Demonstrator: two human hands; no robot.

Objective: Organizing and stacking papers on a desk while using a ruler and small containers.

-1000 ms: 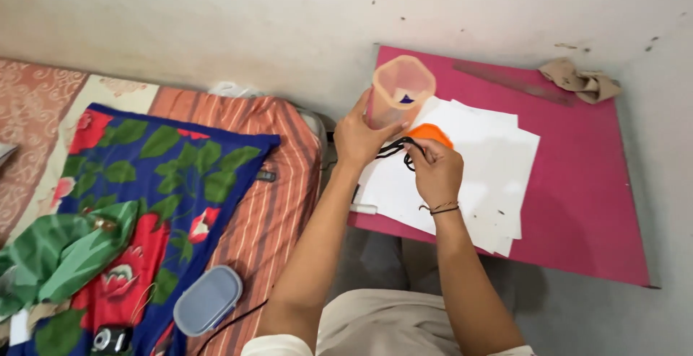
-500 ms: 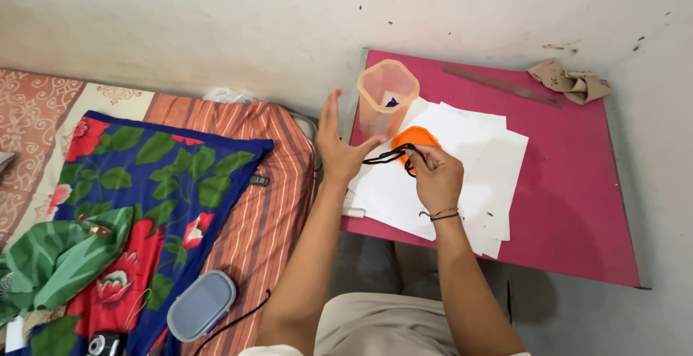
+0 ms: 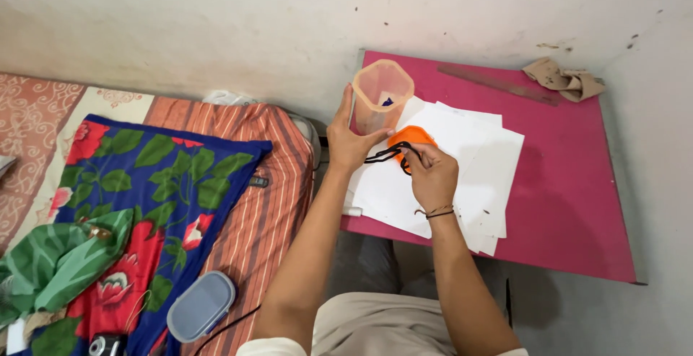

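Cup (image 3: 381,96): translucent plastic, smooth. Beside cup: matt white paper sheets (image 3: 469,161), orange plastic lid (image 3: 413,137), black cord (image 3: 386,155). Beneath cup: table (image 3: 577,183), matt pink. Left of cup: printed cloth (image 3: 166,183).

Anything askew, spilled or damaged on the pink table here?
Nothing is spilled. The white paper sheets lie fanned unevenly, overhanging the pink table at its near edge. A crumpled beige cloth sits at the far corner. The clear plastic cup stands upright.
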